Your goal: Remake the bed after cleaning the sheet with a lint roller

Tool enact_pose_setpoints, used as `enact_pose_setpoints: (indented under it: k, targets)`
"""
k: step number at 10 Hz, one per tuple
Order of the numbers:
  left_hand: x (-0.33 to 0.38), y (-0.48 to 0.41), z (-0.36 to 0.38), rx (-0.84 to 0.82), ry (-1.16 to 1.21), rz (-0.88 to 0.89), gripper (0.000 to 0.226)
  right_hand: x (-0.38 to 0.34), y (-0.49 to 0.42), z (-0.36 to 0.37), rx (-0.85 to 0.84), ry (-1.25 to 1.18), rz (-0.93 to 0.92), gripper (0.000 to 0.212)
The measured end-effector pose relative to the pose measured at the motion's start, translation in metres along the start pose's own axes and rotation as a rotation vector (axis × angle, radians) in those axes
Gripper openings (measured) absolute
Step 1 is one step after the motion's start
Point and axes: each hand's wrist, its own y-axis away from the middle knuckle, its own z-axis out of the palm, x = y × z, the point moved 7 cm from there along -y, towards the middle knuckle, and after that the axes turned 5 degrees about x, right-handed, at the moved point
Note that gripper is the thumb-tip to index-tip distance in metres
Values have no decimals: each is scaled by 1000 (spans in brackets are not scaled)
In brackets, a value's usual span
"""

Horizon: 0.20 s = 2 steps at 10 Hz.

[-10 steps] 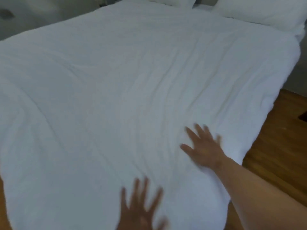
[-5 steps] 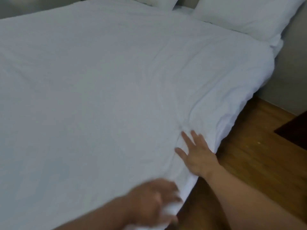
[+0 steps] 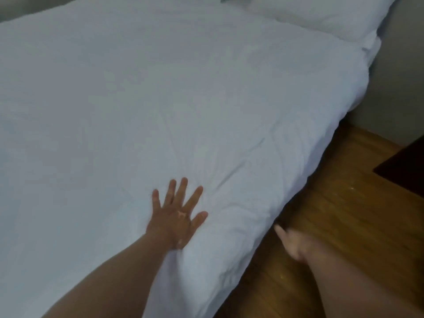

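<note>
Bedroom with a brown wood-plank floor along the bed's right side and a grey wall beyond. A dark piece of furniture shows at the frame edge, but what it is cannot be told.

A white, softly creased fabric bed cover lies spread over the whole mattress and hangs over the right edge. Creases fan out just ahead of the left hand.

- Left hand: palm flat on the cover near the right edge, fingers straight and splayed, gripping nothing.
- Right hand: blurred and low, just beside the overhang and above the floor. Its fingers look extended toward the cloth and hold nothing. Whether it touches the cloth cannot be told.

Step in hand, as judged: smoothing the cover, late in the remake.

To do it well:
- Keep the left palm flat and sweep outward from the middle toward the edge, driving the fan of creases off the side.
- Use the right hand to take the hanging edge and draw it gently down and taut while the left presses.
- Pull evenly, or the cover may skew and the overhang go uneven.

Count:
- Bed cover: one.
- Plump white pillow: one seen plainly at the head. A possible second is cut off by the top of the frame.
- Hands: two.
- Lint roller: none in view.
</note>
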Motion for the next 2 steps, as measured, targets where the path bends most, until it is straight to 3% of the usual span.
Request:
enact_pose_setpoints:
  k: [1,2]
  targets:
    - [-2,46,-14,-86,27,56,76,13,35,-11,169,29,-22,78]
    - [-20,128,-2,-7,-20,130,75,-10,93,-2,113,193,-151,68]
